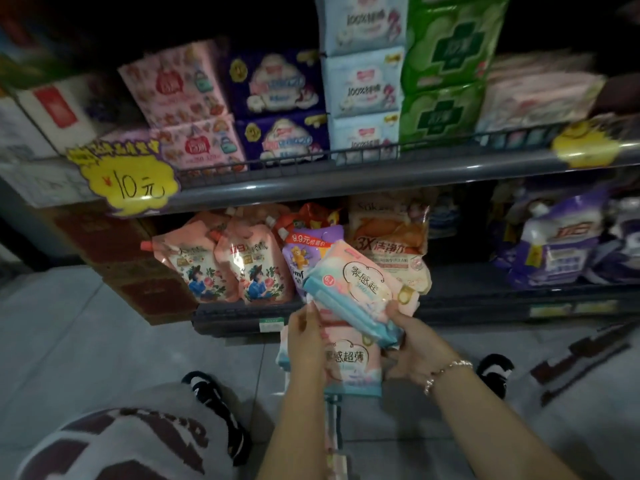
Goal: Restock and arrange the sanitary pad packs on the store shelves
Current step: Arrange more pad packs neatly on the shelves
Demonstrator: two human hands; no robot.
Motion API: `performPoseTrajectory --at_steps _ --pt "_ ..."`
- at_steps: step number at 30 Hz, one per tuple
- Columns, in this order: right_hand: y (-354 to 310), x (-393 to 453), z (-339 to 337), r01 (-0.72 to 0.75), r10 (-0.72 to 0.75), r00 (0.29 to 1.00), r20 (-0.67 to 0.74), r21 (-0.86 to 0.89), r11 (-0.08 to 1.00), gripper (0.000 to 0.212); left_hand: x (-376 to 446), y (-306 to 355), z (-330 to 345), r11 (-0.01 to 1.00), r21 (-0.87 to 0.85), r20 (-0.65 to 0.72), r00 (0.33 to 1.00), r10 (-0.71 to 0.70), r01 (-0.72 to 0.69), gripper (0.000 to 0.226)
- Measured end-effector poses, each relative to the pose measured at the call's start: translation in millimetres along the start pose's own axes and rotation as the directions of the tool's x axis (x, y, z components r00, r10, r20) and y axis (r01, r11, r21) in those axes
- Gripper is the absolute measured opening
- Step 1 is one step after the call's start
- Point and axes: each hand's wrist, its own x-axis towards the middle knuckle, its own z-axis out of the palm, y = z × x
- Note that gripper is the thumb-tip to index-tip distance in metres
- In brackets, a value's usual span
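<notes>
I hold pink and light-blue sanitary pad packs in front of the lower shelf. My right hand (414, 344) grips the upper pack (360, 289), which is tilted with its blue end toward me. My left hand (306, 341) holds the lower pack (349, 362) against its left side, fingers curled over the edge. More packs of the same kind seem to lie behind it. The upper shelf (346, 178) carries stacked pad packs: pink (180, 98), dark blue (280, 105), light blue (363, 84), green (446, 71) and pale pink (540, 95).
A yellow "10元" price tag (131, 181) hangs on the upper shelf rail at left. The lower shelf (242, 317) holds detergent pouches (228, 261) and purple-white bags (554, 244). Brown cartons (138, 271) stand at lower left. Grey floor tiles and my shoes are below.
</notes>
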Motion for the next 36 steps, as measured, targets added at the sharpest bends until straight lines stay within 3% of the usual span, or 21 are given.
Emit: performPoseTrajectory --at_steps 6,9,12,16,21,26,29,31,32,35,36 --pt "-37.7 -28.6 -8.5 0.129 -0.128 0.992 -0.019 0.087 0.988 0.042 -14.6 30.3 49.0 0.979 -0.058 -0.101 0.977 0.188 -0.195 0.010" --pt "-57.5 -43.8 -10.3 0.178 -0.174 0.984 -0.037 0.170 0.969 0.052 -22.9 51.8 78.2 0.958 -0.028 -0.124 0.952 0.280 -0.285 0.014" --pt "-81.5 -58.7 -15.2 0.263 -0.254 0.965 -0.069 0.247 0.932 0.043 -32.0 78.8 107.4 0.920 0.004 -0.140 0.911 0.388 -0.392 0.019" --pt "-127.2 -78.7 -31.5 0.407 -0.398 0.912 -0.096 0.331 0.851 0.034 -32.2 120.6 140.3 0.877 -0.021 -0.107 0.873 0.476 -0.480 0.022" --pt "-198.4 -109.0 -67.7 0.597 -0.563 0.802 -0.201 0.310 0.740 0.030 -45.0 162.4 172.4 0.801 -0.042 -0.041 0.802 0.595 -0.597 0.022" --pt "-308.4 -114.1 -96.3 0.750 -0.692 0.630 -0.351 0.044 0.660 0.033 -52.0 195.6 211.2 0.744 -0.024 0.003 0.744 0.668 -0.668 0.021" --pt "-379.9 -91.3 -101.6 0.748 -0.731 0.554 -0.398 -0.148 0.647 0.046 -38.0 207.7 238.4 0.738 -0.018 0.010 0.738 0.675 -0.675 0.020" --pt "-420.1 -70.3 -102.8 0.706 -0.731 0.551 -0.402 -0.241 0.666 0.072 -30.9 213.2 251.9 0.760 -0.037 -0.002 0.761 0.649 -0.649 0.020" --pt "-437.8 -58.8 -105.1 0.675 -0.724 0.569 -0.390 -0.282 0.682 0.073 -28.9 216.4 256.1 0.762 -0.054 -0.005 0.764 0.646 -0.645 0.021" --pt "-474.1 -36.8 -99.5 0.613 -0.731 0.591 -0.340 -0.399 0.682 0.033 -22.9 225.4 261.1 0.753 -0.111 -0.008 0.758 0.652 -0.649 0.023" --pt "-482.4 -31.0 -98.1 0.582 -0.737 0.591 -0.329 -0.459 0.671 0.032 -20.1 226.9 261.1 0.758 -0.127 -0.010 0.765 0.644 -0.640 0.024"
